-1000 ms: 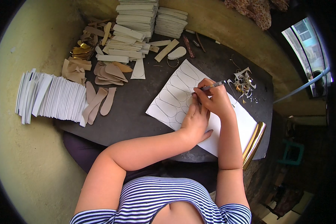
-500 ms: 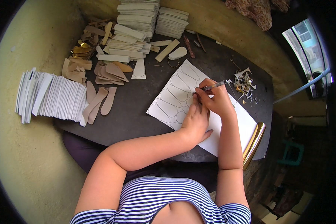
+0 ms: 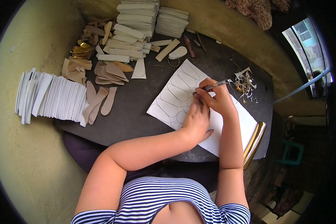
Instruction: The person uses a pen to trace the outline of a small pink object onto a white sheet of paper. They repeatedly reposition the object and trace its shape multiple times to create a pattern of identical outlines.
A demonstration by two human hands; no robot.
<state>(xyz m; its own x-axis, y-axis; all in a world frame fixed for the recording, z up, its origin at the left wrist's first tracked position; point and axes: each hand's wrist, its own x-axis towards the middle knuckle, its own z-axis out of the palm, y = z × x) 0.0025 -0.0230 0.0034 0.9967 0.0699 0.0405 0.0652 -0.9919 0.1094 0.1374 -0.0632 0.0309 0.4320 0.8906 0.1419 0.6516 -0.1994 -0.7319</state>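
A white sheet point(image 3: 227, 127) lies aslant on the dark table, with rows of long oval outlines drawn over its far left part. My right hand point(image 3: 221, 98) grips a pen point(image 3: 217, 85), its tip down among the outlines near my left fingertips. Pressed on the sheet is my left hand point(image 3: 196, 121), fingers stretched forward and thumb apart. Its fingertips meet the right hand's, so whether a small piece lies under them is hidden. At the near right the sheet's end curls up and shows a shiny gold underside point(image 3: 254, 143).
Tall stacks of white strips point(image 3: 138, 18) stand at the back, with a long row of upright white pieces point(image 3: 59, 97) at left. Beige sole-shaped pieces point(image 3: 110, 72) lie beside them. Curled offcuts point(image 3: 244, 84) are heaped at right. A wall point(image 3: 212, 30) runs behind the table.
My right hand and the pen have shifted very slightly to the right, the pen's upper end most visibly. My left hand and the sheet stay nearly where they were.
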